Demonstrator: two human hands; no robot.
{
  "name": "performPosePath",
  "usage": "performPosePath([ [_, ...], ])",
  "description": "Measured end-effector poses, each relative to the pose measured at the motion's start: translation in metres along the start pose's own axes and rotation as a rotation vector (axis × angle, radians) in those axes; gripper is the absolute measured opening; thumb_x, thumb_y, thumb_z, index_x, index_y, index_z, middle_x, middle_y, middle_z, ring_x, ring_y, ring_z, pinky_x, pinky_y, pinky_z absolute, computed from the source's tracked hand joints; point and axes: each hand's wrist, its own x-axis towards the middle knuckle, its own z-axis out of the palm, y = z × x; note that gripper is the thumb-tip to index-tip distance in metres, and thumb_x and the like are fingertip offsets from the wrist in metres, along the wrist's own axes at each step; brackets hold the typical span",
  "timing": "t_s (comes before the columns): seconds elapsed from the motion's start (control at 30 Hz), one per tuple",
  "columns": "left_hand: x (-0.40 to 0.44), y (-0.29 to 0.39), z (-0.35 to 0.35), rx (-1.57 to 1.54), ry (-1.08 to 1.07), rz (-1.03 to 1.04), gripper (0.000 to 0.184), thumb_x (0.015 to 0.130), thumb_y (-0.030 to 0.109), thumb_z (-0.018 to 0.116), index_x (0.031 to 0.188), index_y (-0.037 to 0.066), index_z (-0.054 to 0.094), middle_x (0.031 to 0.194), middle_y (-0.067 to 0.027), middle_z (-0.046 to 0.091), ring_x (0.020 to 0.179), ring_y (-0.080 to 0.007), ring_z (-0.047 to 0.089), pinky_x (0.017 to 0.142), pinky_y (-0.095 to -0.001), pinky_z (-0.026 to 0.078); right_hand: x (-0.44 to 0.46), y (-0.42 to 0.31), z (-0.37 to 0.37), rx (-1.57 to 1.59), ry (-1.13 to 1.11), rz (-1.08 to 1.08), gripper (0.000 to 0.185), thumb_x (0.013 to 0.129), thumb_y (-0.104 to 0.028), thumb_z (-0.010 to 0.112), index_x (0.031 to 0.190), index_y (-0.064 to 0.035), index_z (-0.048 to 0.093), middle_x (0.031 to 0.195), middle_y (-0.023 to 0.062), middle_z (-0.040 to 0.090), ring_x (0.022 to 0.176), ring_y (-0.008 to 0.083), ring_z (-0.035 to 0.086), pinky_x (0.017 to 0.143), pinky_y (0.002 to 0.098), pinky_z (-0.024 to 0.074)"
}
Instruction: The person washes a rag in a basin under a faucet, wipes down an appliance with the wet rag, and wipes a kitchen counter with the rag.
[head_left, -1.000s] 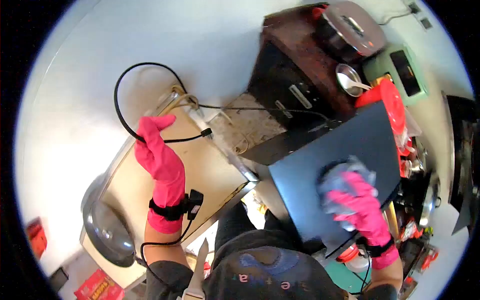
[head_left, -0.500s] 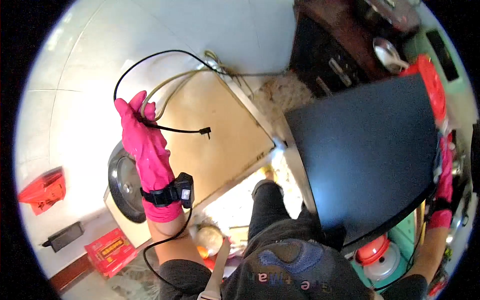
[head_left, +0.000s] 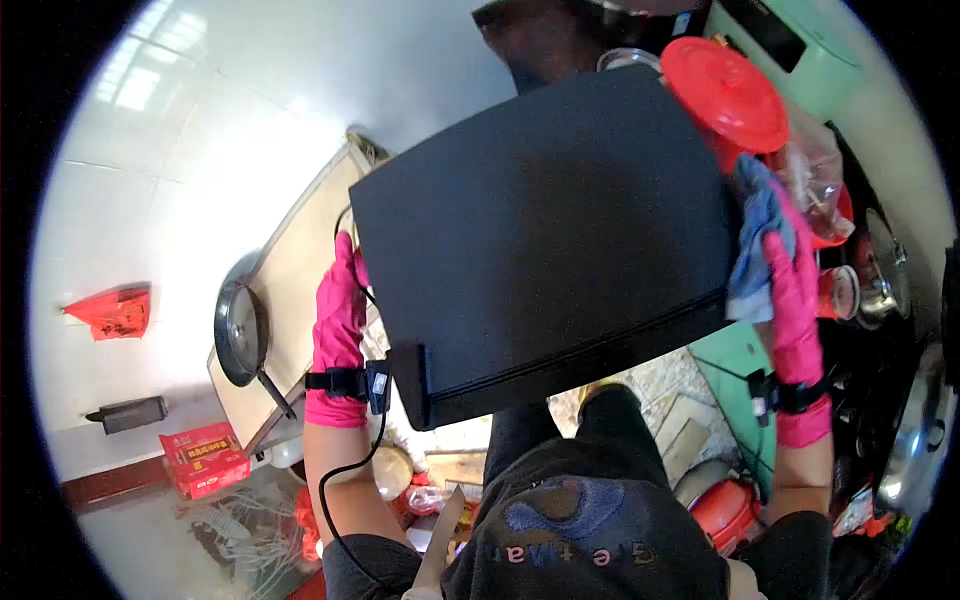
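A large black boxy appliance [head_left: 550,230] with a flat top is held up in front of my body, between both hands. My left hand [head_left: 342,290], in a pink rubber glove, grips its left side; the fingertips are partly hidden behind it. A black power cord [head_left: 367,290] runs by those fingers. My right hand [head_left: 795,275], gloved the same way, presses a blue-grey cloth [head_left: 757,235] to the right side of the appliance. A small strapped device sits on each wrist. The underside of the appliance is hidden.
A lidded black frying pan [head_left: 240,335] rests on the pale board [head_left: 300,255] at left. On the right are a red lidded bucket [head_left: 725,95], a steel pot [head_left: 885,265] and a green surface [head_left: 740,375]. A red box [head_left: 205,458] lies at lower left.
The black appliance has moved left, to between my hands. My left hand, earlier raised with the looped cord and plug, now grips the appliance's left side. My right hand has come inward.
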Motion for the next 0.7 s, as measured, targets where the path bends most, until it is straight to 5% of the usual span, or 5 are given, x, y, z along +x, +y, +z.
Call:
performPosePath([
  [0.1,-0.017,0.009,0.016,-0.048,0.075,0.097,0.069,0.091,0.075,0.039,0.067,0.012,0.056,0.059,0.0024,0.043,0.052,-0.0107,0.038,0.052,-0.0273,0.030,-0.017,-0.002,-0.007,0.046,0.062,-0.122,0.054,0.094,-0.028,0.058,0.139,-0.0013,0.046,0.143,0.0144,0.048,0.136,0.0276,0.039,0.116,0.0413,0.0233],
  [0.23,0.000,0.003,0.008,-0.275,-0.176,0.016,0.064,0.090,0.068,0.051,0.082,0.006,0.064,0.069,0.0004,0.058,0.059,-0.0129,0.053,0.056,-0.0296,0.044,-0.016,-0.001,0.001,0.018,0.059,-0.230,0.053,0.092,-0.025,0.063,0.138,-0.0032,0.048,0.139,0.0132,0.052,0.132,0.0288,0.045,0.113,0.0409,0.0289],
  [0.3,-0.033,0.036,0.023,-0.221,-0.179,0.001,0.050,0.088,0.051,0.068,0.098,0.002,0.066,0.083,-0.0049,0.068,0.069,-0.0163,0.064,0.064,-0.0292,0.053,-0.009,0.000,0.003,0.045,0.072,-0.276,0.054,0.090,-0.024,0.065,0.137,-0.0033,0.049,0.139,0.0132,0.053,0.131,0.0289,0.046,0.112,0.0405,0.0308],
  [0.33,-0.016,0.021,0.010,-0.233,-0.272,-0.057,0.063,0.084,0.048,0.072,0.121,-0.001,0.061,0.102,-0.0102,0.070,0.088,-0.0225,0.067,0.077,-0.0360,0.054,-0.007,-0.001,0.003,0.065,0.074,-0.327,0.054,0.089,-0.023,0.067,0.136,-0.0033,0.050,0.138,0.0132,0.054,0.130,0.0291,0.048,0.111,0.0401,0.0326],
  [0.7,-0.008,0.042,0.027,-0.229,-0.150,-0.027,0.060,0.087,0.052,0.067,0.116,0.000,0.064,0.101,-0.0085,0.070,0.084,-0.0184,0.068,0.073,-0.0291,0.056,0.091,0.008,0.030,-0.043,0.025,-0.625,0.054,0.081,-0.020,0.072,0.132,-0.0156,0.056,0.124,0.0144,0.059,0.112,0.0361,0.057,0.093,0.0440,0.0471],
])
